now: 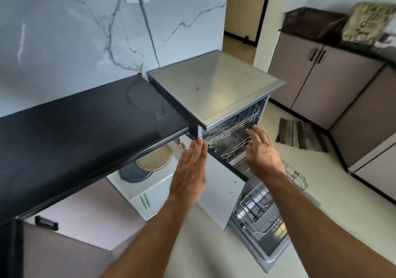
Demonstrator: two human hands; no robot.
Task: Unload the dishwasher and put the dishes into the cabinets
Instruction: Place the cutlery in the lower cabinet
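Note:
The silver dishwasher (216,87) stands at the end of the black counter with its door (270,243) folded down. Its lower rack (257,205) is pulled out over the door and looks to hold no dishes. The upper rack (233,127) sits inside the tub. My left hand (189,170) is stretched flat, fingers straight, its tips near the machine's front left corner. My right hand (262,151) is spread flat in front of the open tub, by the upper rack. Neither hand holds anything.
A black counter (75,140) runs to the left, with an open cabinet below it where a beige round plate (155,159) and a dark round plate (132,174) lie. Taupe cabinets (317,80) line the right wall. A striped mat (302,135) lies on the floor.

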